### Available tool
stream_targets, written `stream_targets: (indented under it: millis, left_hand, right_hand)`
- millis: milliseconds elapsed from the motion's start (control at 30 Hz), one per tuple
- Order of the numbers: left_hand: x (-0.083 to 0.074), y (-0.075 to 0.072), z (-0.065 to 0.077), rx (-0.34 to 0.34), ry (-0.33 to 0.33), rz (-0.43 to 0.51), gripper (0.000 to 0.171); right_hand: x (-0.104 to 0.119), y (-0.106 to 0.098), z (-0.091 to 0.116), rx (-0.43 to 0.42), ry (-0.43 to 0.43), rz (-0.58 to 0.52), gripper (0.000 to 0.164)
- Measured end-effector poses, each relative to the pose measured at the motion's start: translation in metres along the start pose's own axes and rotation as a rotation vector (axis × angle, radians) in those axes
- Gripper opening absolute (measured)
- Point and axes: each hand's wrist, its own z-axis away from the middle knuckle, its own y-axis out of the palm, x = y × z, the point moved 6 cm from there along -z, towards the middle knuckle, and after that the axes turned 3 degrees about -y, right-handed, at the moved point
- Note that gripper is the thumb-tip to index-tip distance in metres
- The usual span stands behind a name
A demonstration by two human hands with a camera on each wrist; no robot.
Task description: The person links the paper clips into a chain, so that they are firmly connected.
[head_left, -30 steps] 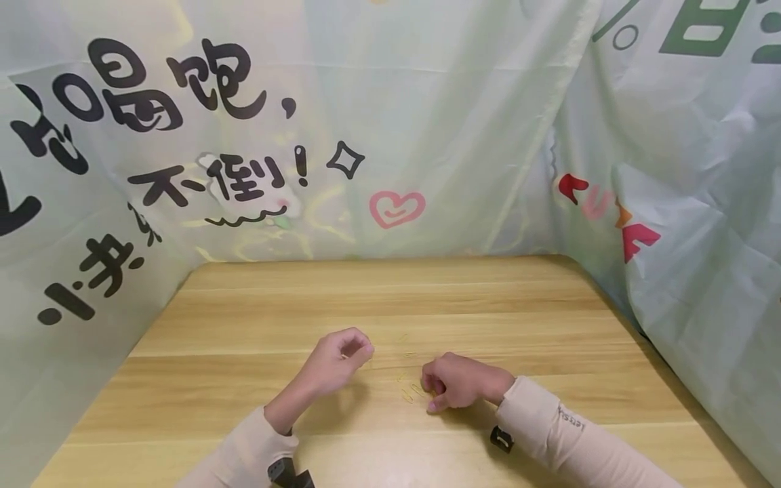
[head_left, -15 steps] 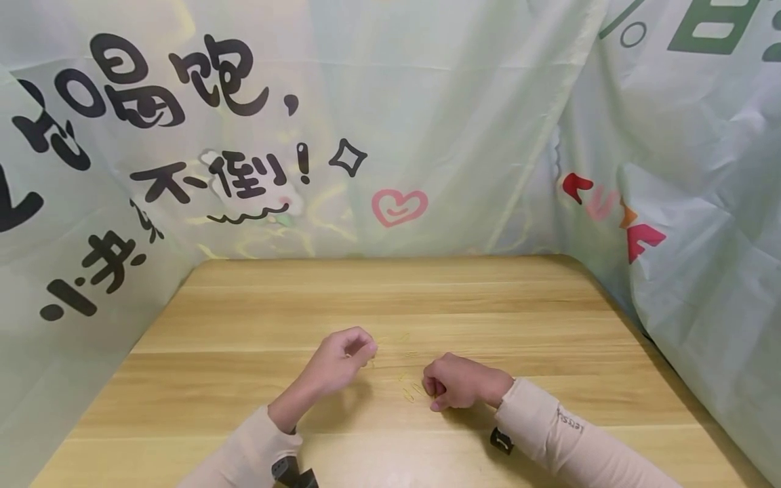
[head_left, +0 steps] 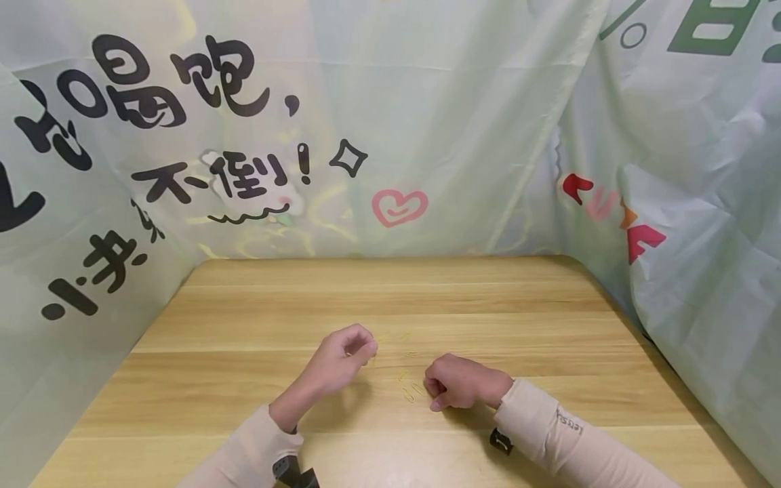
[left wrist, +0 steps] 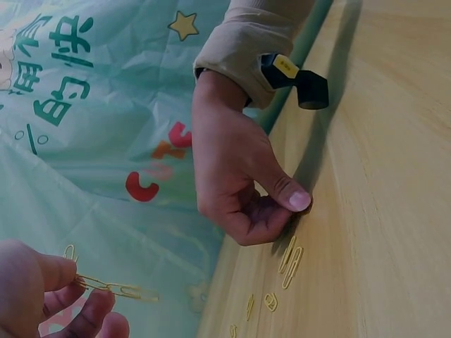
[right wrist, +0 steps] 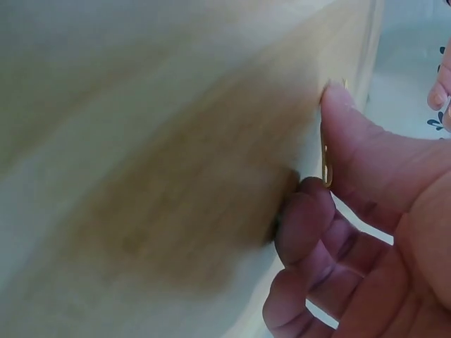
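Note:
My left hand [head_left: 338,359] is raised above the wooden table, pinching a chain of linked yellow paper clips [left wrist: 106,284] between thumb and fingers. Part of the chain sticks out past the fingertips in the left wrist view. My right hand [head_left: 457,381] is low at the tabletop with curled fingers. Close to its fingertips lie several loose yellow paper clips [head_left: 409,394]. In the right wrist view a paper clip [right wrist: 326,167] shows between the thumb and forefinger; whether they grip it or it lies behind them, I cannot tell.
The wooden table [head_left: 256,305] is enclosed at the back and sides by printed cloth [head_left: 464,135]. Another paper clip [head_left: 411,354] lies farther back between the hands. Each wrist wears a small black camera [head_left: 502,440].
The head view has shifted slightly. The right thumb and fingers have drawn a little closer together. The left hand still holds the paper clip chain, almost in the same place.

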Motion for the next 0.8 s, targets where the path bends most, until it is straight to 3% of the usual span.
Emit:
stream_targets:
  millis: [233, 567, 800]
  left_hand:
    - [-0.001, 0.000, 0.000, -0.017, 0.003, 0.030, 0.008]
    - [-0.001, 0.002, -0.002, -0.008, 0.021, 0.014, 0.009]
    - [0.000, 0.003, -0.003, -0.007, 0.029, 0.017, 0.009]
  right_hand:
    - [0.001, -0.006, 0.002, -0.022, -0.003, -0.047, 0.029]
    - [0.004, -0.027, 0.001, -0.217, -0.071, -0.149, 0.020]
    - [0.007, -0.036, -0.001, -0.294, -0.095, -0.178, 0.018]
